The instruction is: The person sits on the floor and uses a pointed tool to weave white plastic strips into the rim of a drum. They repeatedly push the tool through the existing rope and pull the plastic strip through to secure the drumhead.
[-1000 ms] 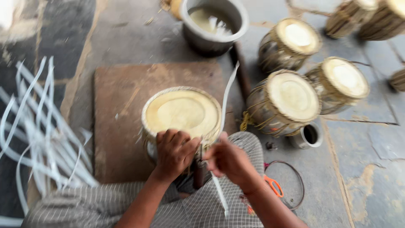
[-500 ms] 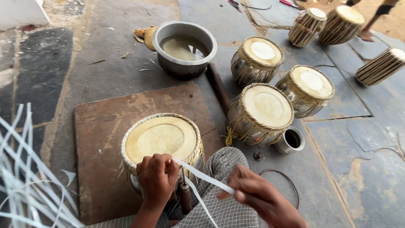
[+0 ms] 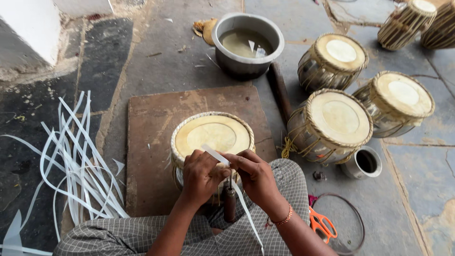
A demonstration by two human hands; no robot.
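A worn wooden board (image 3: 156,137) lies on the stone floor, and on it stands a small drum (image 3: 212,137) with a pale skin head and a braided rim, pressed against the person's checked cloth lap. Three more laced drums (image 3: 332,124) sit close together to the right, and a metal pot (image 3: 247,45) of cloudy liquid stands beyond the board. A loose heap of white strips (image 3: 76,166) sprawls at the left. At the drum's near rim the left hand (image 3: 201,178) and right hand (image 3: 256,175) meet, both with fingers pinched shut on one white strip (image 3: 215,155), its tail hanging down past a dark-handled tool (image 3: 230,204). Orange scissors (image 3: 323,224) lie by the right forearm
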